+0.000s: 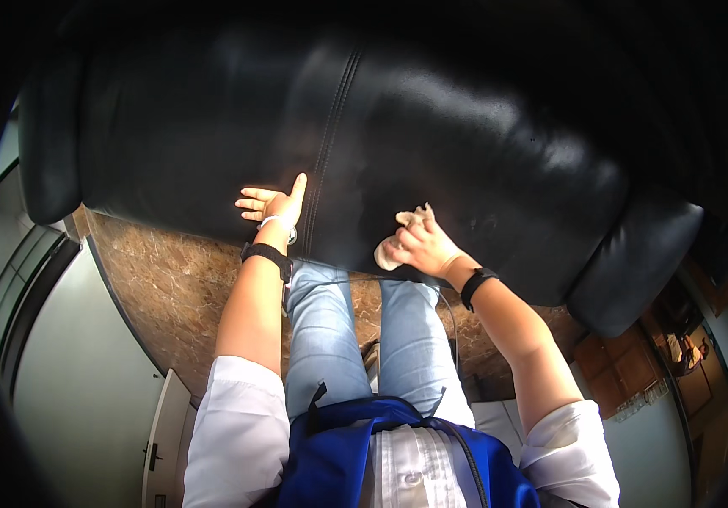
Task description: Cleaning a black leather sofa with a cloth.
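A black sofa [211, 127] with a leather-like cover spreads across the view before me, a stitched seam [332, 133] running down its seat. My right hand [427, 244] grips a crumpled cream cloth [391, 253] against the front part of the seat, right of the seam. Parts of the cloth stick out above and below my fingers. Left of the seam is my left hand [278, 204], empty, with fingers spread and thumb pointing away from me. Whether it touches the seat I cannot tell.
Armrests [50, 140] [634, 273] bound the sofa on both sides. Brown marbled flooring [154, 273] shows below its front edge. A thin cable [454, 317] hangs by my right leg. A white door [164, 444] stands at lower left, and wooden cabinets [618, 368] at right.
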